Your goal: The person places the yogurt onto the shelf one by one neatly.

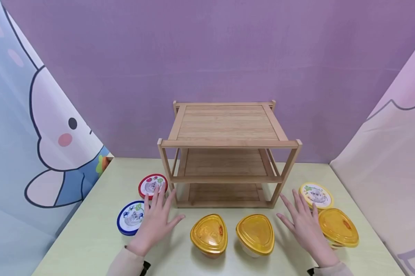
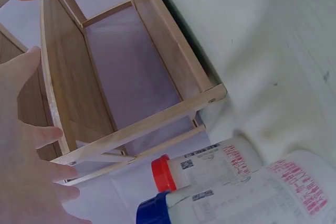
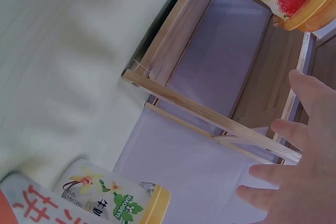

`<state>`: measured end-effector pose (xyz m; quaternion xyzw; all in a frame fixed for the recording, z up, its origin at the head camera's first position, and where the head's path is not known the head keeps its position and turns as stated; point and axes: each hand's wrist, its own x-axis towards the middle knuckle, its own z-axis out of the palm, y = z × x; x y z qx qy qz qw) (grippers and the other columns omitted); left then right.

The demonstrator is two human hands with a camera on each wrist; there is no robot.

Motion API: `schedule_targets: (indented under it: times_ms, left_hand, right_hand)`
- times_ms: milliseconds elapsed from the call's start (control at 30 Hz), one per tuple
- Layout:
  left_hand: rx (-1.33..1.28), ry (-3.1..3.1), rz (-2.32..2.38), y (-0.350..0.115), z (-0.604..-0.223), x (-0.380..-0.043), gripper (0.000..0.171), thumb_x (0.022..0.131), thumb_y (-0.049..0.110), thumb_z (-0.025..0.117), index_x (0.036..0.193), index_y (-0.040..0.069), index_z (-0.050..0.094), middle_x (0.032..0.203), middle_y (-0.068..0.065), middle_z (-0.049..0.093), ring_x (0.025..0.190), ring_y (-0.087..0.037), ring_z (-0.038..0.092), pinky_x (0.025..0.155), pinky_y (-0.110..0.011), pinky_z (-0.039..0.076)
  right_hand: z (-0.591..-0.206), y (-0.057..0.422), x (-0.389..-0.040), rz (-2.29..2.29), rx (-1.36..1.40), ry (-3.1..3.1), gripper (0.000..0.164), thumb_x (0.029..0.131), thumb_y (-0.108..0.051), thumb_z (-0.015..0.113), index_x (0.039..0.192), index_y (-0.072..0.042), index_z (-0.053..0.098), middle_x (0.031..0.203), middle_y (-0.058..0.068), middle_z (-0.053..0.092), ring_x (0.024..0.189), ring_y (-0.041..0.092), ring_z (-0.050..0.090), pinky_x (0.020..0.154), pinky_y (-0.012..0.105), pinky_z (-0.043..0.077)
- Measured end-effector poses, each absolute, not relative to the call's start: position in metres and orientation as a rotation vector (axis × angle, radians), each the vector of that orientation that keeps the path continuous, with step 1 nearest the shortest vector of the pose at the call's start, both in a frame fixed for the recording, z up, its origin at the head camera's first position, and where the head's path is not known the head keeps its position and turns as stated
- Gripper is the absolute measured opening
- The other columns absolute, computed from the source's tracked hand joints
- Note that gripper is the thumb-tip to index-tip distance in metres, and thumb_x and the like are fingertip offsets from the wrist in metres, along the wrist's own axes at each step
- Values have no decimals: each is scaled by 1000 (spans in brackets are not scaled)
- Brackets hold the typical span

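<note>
My left hand (image 1: 155, 224) is held with its fingers spread near a tub with a blue lid (image 1: 129, 220) and a tub with a red lid (image 1: 148, 184); it holds nothing. In the left wrist view both white tubs (image 2: 226, 198) stand beyond the fingers. My right hand (image 1: 305, 226), fingers also spread and holding nothing, is beside a round tub with a yellow lid (image 1: 315, 193) and a cup with a rounded triangular amber lid (image 1: 338, 226). Between the hands are two more amber-lidded cups, a left one (image 1: 210, 232) and a right one (image 1: 255, 234).
A wooden rack (image 1: 229, 143) with a top board and lower shelves stands behind the amber-lidded cups, at the back of the pale table (image 1: 90, 241). Behind it hangs a purple cloth (image 1: 224, 50). A printed cartoon curtain (image 1: 17, 153) borders the left side, a pale curtain (image 1: 393, 168) the right.
</note>
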<state>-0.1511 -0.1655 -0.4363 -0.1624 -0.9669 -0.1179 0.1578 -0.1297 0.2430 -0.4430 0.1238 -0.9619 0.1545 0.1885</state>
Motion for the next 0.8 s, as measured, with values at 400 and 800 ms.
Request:
schedule_targets:
  times_ms: [400,800]
  left_hand:
    - [-372,-2719,-423,-171,-416,-157,69,83,38,59,134,1,31,140,-24,21,128,-43,15,99,-59,9]
    - [-240,-2642,-553,-174,-387,-174,61,85,32,57,129,-3,34,130,-29,36,120,-45,29,97,-57,21]
  right_hand:
    - [-441,243,-130,455,408,-2611,52,84,-35,57,128,-12,43,134,28,29,117,47,30,92,64,17]
    - [-437,241,-127,542,458,-2508,46,78,-21,66,119,-6,50,123,28,39,107,47,39,83,61,31]
